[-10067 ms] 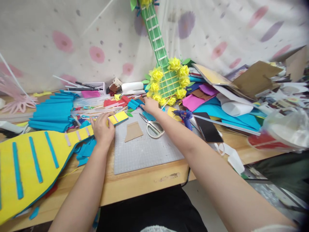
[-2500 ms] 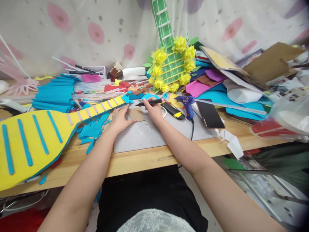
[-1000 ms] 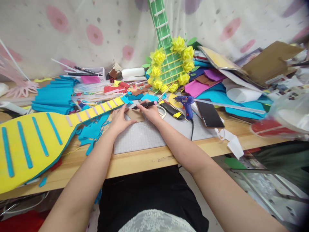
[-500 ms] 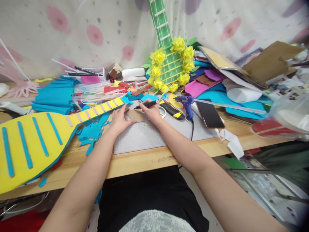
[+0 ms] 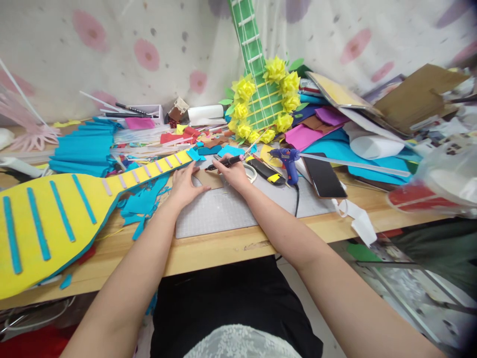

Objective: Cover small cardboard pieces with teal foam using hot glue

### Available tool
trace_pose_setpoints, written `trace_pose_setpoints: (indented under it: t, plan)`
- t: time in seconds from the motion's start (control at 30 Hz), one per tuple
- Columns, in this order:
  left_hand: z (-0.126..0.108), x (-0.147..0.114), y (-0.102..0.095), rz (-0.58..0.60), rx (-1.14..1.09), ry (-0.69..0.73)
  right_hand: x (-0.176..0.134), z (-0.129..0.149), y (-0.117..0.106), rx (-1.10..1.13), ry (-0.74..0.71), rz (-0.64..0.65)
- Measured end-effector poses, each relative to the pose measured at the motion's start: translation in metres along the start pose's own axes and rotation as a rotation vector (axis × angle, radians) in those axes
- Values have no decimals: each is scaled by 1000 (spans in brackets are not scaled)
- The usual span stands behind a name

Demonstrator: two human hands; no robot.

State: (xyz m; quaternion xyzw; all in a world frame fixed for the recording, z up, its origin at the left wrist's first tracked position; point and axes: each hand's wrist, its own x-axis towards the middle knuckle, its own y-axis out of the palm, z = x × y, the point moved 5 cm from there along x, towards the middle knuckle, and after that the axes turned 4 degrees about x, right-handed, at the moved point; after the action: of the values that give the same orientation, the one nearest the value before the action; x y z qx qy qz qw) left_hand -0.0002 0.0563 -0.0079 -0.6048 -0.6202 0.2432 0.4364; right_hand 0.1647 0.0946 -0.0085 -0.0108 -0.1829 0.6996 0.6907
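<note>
My right hand (image 5: 234, 172) grips a black marker (image 5: 228, 162) with a pink end, its tip low over a piece of brown cardboard (image 5: 209, 180). With thumb and fingers spread, my left hand (image 5: 186, 185) rests on the left side of that cardboard. Under both lies a grey cutting mat (image 5: 212, 214). Left of my left hand is the neck of a yellow guitar shape (image 5: 48, 219) with blue strips across its body. A roll of white tape (image 5: 251, 173) sits just beyond my right hand, partly hidden by it.
Right of my hands lie a black and yellow utility knife (image 5: 266, 171), a blue glue gun (image 5: 288, 161) with a cord and a phone (image 5: 324, 175). A green guitar (image 5: 263, 102) with yellow flowers leans at the back. Blue paper scraps (image 5: 143, 201) litter the left.
The marker's tip has shifted slightly to the left and down over the cardboard, moved by my right hand. My left hand stays where it was.
</note>
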Motion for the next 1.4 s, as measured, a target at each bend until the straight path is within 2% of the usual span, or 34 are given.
trace_pose_setpoints:
  t: [0.07, 0.2, 0.33, 0.43, 0.77, 0.87, 0.97, 1.23, 1.4]
  plan:
    - [-1, 0, 0, 9, 2, -8, 0, 0, 2, -19, -11, 33]
    - [-1, 0, -1, 16, 8, -15, 0, 0, -2, -37, 9, -51]
    - [-1, 0, -1, 18, 12, -12, 1, 0, 0, -31, 5, 16]
    - [-2, -1, -1, 22, 21, -12, 1, 0, -2, -49, 18, -2]
    - [-3, -1, -2, 8, 48, -10, 2, -2, 0, 95, 7, 14]
    - [-3, -3, -3, -42, 24, 21, 2, -1, -3, 134, -16, -12]
    - [0, -4, -6, -140, -24, 42, 2, 1, -6, 184, -29, -42]
    - [8, -7, -15, -356, -65, 23, -2, -1, -7, 280, 37, -46]
    - [11, -10, -23, -408, -43, -65, -3, 1, 0, 312, 57, 9]
